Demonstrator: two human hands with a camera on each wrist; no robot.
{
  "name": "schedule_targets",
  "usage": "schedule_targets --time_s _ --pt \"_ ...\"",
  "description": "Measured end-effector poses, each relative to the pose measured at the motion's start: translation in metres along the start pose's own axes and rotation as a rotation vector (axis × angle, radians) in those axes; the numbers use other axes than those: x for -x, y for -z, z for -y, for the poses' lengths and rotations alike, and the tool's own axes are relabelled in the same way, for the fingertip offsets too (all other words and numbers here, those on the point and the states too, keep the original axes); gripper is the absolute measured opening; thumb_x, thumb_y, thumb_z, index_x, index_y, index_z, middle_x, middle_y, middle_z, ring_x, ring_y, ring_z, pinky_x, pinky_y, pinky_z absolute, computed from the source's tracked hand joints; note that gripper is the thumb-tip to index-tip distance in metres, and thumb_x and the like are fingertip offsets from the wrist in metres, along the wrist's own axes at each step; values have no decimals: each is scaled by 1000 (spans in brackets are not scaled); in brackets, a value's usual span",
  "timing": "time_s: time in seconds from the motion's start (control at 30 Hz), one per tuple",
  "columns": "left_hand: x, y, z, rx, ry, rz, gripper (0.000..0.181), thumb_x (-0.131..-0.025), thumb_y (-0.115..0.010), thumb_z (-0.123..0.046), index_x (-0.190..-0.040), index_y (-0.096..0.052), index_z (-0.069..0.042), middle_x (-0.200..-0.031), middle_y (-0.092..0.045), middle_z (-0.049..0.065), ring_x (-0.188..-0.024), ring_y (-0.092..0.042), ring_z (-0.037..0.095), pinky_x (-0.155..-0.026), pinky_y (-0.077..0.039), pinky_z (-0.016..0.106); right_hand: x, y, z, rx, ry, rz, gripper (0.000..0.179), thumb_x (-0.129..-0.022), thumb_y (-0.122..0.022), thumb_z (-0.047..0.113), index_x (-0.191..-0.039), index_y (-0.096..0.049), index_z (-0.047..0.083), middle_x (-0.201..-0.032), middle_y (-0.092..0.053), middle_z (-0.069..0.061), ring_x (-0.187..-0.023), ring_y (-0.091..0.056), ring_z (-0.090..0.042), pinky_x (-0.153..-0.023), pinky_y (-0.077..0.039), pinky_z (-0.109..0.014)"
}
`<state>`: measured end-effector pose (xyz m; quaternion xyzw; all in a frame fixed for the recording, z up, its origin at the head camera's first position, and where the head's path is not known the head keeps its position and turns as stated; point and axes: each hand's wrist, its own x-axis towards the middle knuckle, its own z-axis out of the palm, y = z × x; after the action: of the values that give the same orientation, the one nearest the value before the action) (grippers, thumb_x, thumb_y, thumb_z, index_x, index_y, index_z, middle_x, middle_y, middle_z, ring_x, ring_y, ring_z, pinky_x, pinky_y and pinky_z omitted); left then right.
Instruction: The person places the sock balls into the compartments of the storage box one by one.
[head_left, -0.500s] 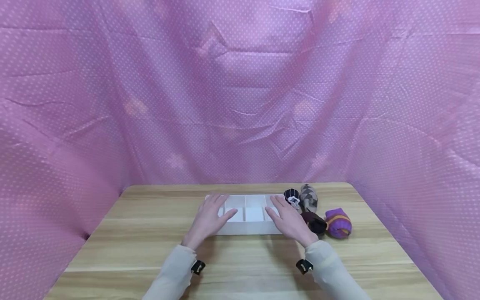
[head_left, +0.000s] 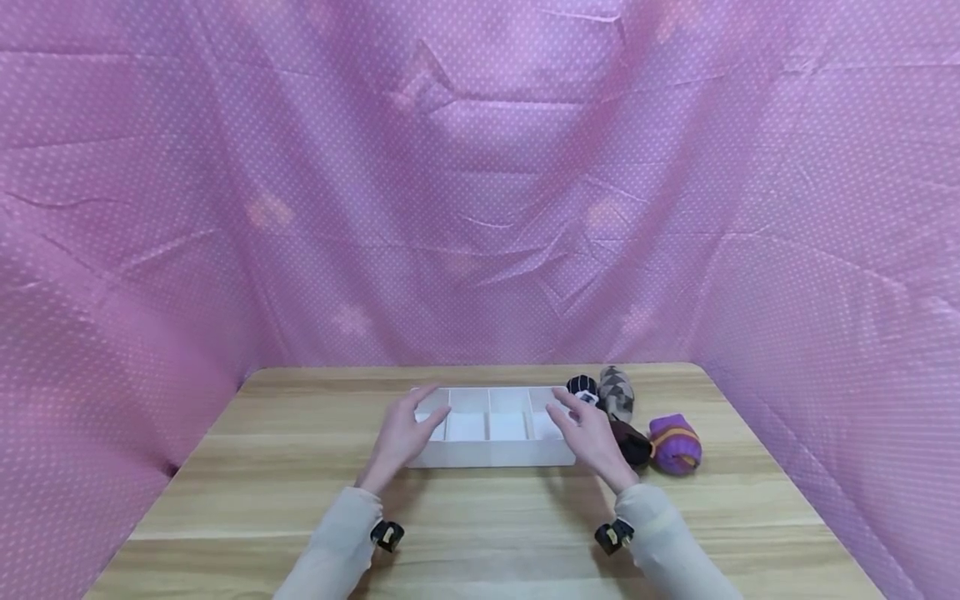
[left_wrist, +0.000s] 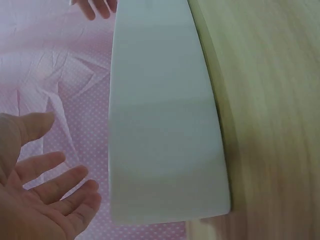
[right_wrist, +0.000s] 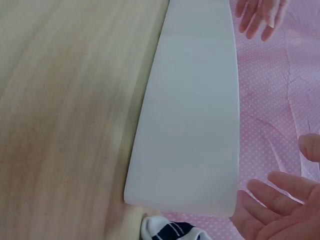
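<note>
A white box [head_left: 491,454] with compartments in a row stands on the table, its long front wall facing me. My left hand [head_left: 400,435] is over its left end, thumb and fingers spread apart; the left wrist view shows this hand [left_wrist: 47,185] beside the box wall with nothing in its grasp. At the opposite end my right hand [head_left: 594,440] hovers with relaxed fingers and a gap between thumb and forefinger. The right wrist view has that hand's fingers [right_wrist: 272,200] close by the box's end, the palm bare.
Bundled socks lie right of the box: a black-and-white one [head_left: 582,387], a grey patterned one [head_left: 617,393], a dark one [head_left: 636,448] partly behind my right hand, and a purple one [head_left: 675,446]. Pink dotted cloth [head_left: 480,208] hangs around the wooden table [head_left: 480,533].
Both hands have moved outward, away from each other, toward the ends of the box, and their fingers are more bent. More of the compartments shows between them. The box stays in place.
</note>
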<state>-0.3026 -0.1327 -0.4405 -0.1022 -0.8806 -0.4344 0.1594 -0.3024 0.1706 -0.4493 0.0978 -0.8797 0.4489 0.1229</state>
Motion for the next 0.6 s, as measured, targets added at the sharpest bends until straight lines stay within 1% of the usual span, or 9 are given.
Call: schedule_targets --time_s 0.07,0.17,0.27,0.33,0.4,0.5,0.6 --pt "1 0 2 33 27 -21 48 -90 -71 -26 -132 -60 -8 -136 -60 16 -122 -56 41 -104 -46 54 1 3 -2 -67 -17 -13 47 -97 -60 33 -136 -57 6 -138 -59 -13 -122 -60 -33 -103 -50 -46" --pt "3 0 5 81 75 -44 46 -90 -71 -24 -131 -61 -8 -135 -61 15 -118 -59 41 -101 -50 52 1 7 -4 -178 -52 -18 46 -97 -61 28 -136 -57 4 -137 -60 -15 -123 -59 -31 -106 -48 -43" --pt "5 0 7 124 121 -57 44 -90 -71 -21 -131 -62 -7 -134 -62 15 -119 -59 39 -102 -50 50 3 12 -8 -288 -101 -15 46 -98 -61 24 -137 -54 3 -138 -58 -16 -126 -57 -30 -109 -45 -40" --pt "7 0 9 153 159 -60 43 -90 -70 -21 -130 -62 -7 -134 -62 15 -119 -59 38 -102 -50 49 4 16 -10 -353 -140 -9 46 -98 -61 23 -139 -53 4 -140 -57 -16 -129 -54 -29 -110 -44 -36" --pt "8 1 11 184 197 -60 43 -90 -70 -20 -130 -62 -8 -133 -62 16 -118 -60 36 -102 -50 48 5 19 -11 -394 -171 -7 46 -97 -61 21 -139 -53 5 -141 -56 -15 -130 -53 -28 -107 -45 -27" --pt "10 2 14 236 251 -66 43 -90 -71 -19 -130 -62 -8 -133 -62 15 -116 -60 33 -102 -51 45 6 23 -13 -425 -190 -10 46 -97 -62 19 -139 -53 4 -140 -57 -15 -129 -54 -26 -99 -47 -14" --pt "11 4 18 329 320 -88 42 -88 -72 -17 -129 -64 -11 -132 -63 14 -114 -60 27 -101 -50 40 6 26 -14 -448 -188 -8 47 -97 -62 19 -140 -52 3 -140 -56 -16 -127 -55 -23 -93 -46 -8"
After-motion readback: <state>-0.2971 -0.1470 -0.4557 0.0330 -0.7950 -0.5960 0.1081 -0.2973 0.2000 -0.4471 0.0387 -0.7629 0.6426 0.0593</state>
